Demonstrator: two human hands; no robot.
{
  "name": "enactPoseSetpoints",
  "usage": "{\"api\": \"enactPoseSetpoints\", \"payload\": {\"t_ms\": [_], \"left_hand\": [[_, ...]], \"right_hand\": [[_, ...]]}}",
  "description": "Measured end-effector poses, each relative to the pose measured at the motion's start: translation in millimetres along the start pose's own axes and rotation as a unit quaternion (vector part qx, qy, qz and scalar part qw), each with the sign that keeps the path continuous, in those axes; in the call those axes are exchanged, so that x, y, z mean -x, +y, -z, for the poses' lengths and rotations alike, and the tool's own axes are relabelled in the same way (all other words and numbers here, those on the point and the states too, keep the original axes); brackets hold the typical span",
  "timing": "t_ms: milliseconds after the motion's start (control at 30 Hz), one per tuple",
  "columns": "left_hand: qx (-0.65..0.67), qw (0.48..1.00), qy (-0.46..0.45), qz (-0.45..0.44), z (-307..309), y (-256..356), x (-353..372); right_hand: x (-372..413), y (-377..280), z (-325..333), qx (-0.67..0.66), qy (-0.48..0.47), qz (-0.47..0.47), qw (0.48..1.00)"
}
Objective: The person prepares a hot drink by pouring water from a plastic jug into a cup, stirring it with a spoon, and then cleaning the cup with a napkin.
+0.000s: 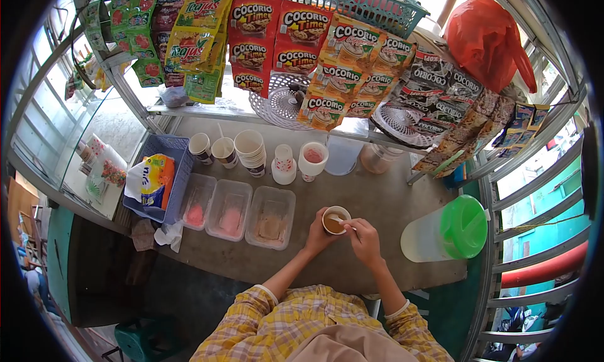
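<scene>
My left hand (319, 237) is wrapped round a paper cup (329, 230) with a brown drink (332, 225) in it. A light-coloured spoon (340, 220) dips into the drink, its handle pinched in the fingers of my right hand (365, 241). Both hands are close together over the brown tabletop (352, 271). To the left of my left hand stands a clear plastic tub (288, 220) with brown powder at its bottom. Two more tubs, one of them this tub (229, 198), hold pink powder.
A water jug (425, 236) with a green lid stands at the right. Stacked paper cups (250, 149) line the back, and a blue basket (143, 206) holds a tissue pack (158, 182) at the left. Drink sachets (305, 38) hang overhead beside a red plastic bag (481, 44).
</scene>
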State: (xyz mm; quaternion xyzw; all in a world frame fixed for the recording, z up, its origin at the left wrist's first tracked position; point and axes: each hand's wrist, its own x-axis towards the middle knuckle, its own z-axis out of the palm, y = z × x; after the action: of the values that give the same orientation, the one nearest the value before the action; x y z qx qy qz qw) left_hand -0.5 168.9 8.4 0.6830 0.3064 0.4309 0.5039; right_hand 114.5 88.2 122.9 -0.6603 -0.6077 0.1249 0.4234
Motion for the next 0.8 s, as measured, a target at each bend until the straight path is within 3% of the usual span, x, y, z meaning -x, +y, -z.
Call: {"api": "enactPoseSetpoints", "payload": {"t_ms": [267, 467, 567, 800], "left_hand": [[-0.018, 0.999, 0.017, -0.023, -2, -7, 1], [-0.002, 1.000, 0.004, -0.017, -2, -6, 0], [-0.002, 1.000, 0.008, -0.024, -1, -9, 1], [0.003, 1.000, 0.006, -0.015, -1, -8, 2]], "right_hand": [[6, -3, 1, 0.048, -0.003, -0.019, 0.999], [6, -6, -6, -0.005, -0.001, -0.050, 0.999], [3, -6, -12, 0.001, 0.011, -0.016, 1.000], [0, -10, -11, 0.041, -0.012, -0.032, 0.999]]}}
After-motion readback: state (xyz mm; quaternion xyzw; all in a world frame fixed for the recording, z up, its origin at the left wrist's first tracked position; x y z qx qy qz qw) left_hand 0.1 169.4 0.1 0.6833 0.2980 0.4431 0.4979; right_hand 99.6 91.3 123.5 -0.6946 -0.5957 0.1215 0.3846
